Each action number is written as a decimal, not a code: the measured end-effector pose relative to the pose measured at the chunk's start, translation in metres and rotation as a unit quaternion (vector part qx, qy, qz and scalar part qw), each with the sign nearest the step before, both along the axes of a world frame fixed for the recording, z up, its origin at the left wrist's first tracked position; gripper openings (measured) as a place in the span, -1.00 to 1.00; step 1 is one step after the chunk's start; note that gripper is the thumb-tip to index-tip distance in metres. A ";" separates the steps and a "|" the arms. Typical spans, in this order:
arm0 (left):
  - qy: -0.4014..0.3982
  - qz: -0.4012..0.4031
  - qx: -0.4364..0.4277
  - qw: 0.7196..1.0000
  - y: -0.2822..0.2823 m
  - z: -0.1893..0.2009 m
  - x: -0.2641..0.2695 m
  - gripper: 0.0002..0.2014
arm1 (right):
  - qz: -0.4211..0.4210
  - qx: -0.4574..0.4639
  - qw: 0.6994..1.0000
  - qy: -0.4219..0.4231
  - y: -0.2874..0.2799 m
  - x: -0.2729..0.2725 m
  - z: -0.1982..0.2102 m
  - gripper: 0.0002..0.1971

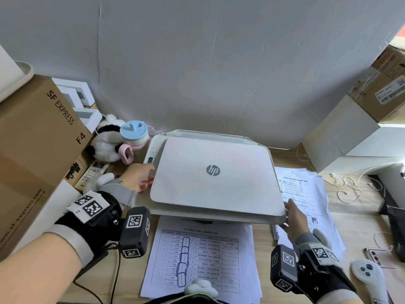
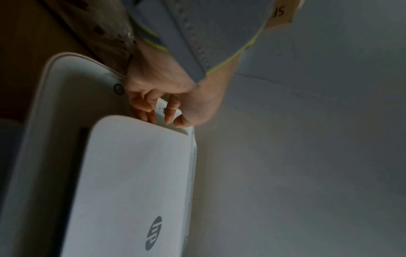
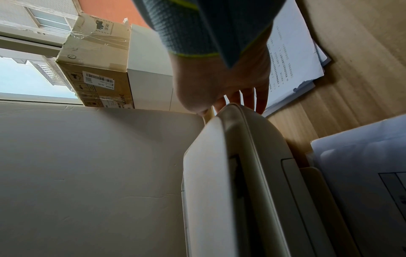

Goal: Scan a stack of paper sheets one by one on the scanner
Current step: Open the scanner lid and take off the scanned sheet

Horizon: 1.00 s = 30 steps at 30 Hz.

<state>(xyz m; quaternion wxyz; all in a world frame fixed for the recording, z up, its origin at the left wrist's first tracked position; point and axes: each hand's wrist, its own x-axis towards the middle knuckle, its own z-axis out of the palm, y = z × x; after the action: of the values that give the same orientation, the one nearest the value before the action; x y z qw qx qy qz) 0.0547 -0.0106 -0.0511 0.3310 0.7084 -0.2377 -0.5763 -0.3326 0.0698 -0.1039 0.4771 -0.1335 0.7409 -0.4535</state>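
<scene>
The white HP scanner (image 1: 140, 200) stands mid-desk with its lid (image 1: 214, 172) down or almost down; a dark gap shows under the lid (image 3: 204, 173) in the right wrist view. My right hand (image 1: 294, 218) holds the lid's front right corner, thumb on top and fingers (image 3: 248, 97) past the corner. My left hand (image 1: 140, 176) reaches onto the control strip at the scanner's left side, fingertips (image 2: 169, 118) touching the panel beside the lid (image 2: 131, 173). One printed stack of sheets (image 1: 197, 255) lies in front of the scanner, another stack (image 1: 306, 194) to its right.
A big SF Express carton (image 1: 37, 150) fills the left side, with a panda plush (image 1: 107, 139), a blue-lidded cup (image 1: 134, 132) and a remote (image 1: 94, 172) beside it. White boxes (image 1: 341, 137) stand at the right, with cables, a phone (image 1: 372, 253) and a white controller (image 1: 368, 273) nearby.
</scene>
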 end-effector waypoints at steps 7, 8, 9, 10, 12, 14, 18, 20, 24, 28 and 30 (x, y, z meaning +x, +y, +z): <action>0.083 0.077 -0.104 0.988 -0.033 0.053 -0.004 -0.70 | 0.013 -0.044 0.999 -0.001 -0.008 -0.006 0.011 -0.50; 0.096 0.089 -0.121 0.984 -0.039 0.061 -0.006 -0.66 | 0.013 -0.047 0.999 0.000 -0.010 -0.007 0.013 -0.49; 0.114 0.109 -0.141 0.977 -0.044 0.070 -0.008 -0.68 | 0.013 -0.050 0.999 0.000 -0.011 -0.007 0.015 -0.49; 0.127 0.135 -0.166 0.969 -0.050 0.077 -0.010 -0.73 | 0.013 -0.054 0.998 0.002 -0.013 -0.007 0.016 -0.50; 0.118 0.160 -0.219 0.955 -0.063 0.090 -0.013 -0.77 | 0.013 -0.061 0.998 0.005 -0.015 -0.008 0.018 -0.50; 0.085 0.140 -0.246 0.955 -0.076 0.100 -0.017 -0.77 | 0.017 -0.062 0.998 0.009 -0.018 -0.009 0.019 -0.51; 0.005 0.097 -0.255 0.962 -0.100 0.112 -0.029 -0.75 | 0.024 -0.058 0.998 0.012 -0.022 -0.010 0.020 -0.53; -0.020 0.081 -0.255 0.963 -0.112 0.114 -0.033 -0.75 | 0.025 -0.056 0.998 0.012 -0.024 -0.010 0.019 -0.54; -0.044 0.053 -0.250 0.966 -0.127 0.113 -0.035 -0.76 | 0.021 -0.049 0.999 0.012 -0.026 -0.013 0.018 -0.55; -0.044 0.024 -0.245 0.968 -0.137 0.109 -0.037 -0.83 | 0.022 -0.043 0.999 0.012 -0.029 -0.018 0.016 -0.56; -0.047 0.009 -0.228 0.972 -0.139 0.102 -0.039 -0.89 | 0.020 -0.043 0.999 0.010 -0.030 -0.019 0.016 -0.57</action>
<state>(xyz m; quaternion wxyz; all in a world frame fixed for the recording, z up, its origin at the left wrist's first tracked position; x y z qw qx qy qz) 0.0160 -0.1496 0.0510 0.4773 0.6427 -0.3720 -0.4698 -0.3518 0.0395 -0.0884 0.4721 -0.1730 0.7229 -0.4740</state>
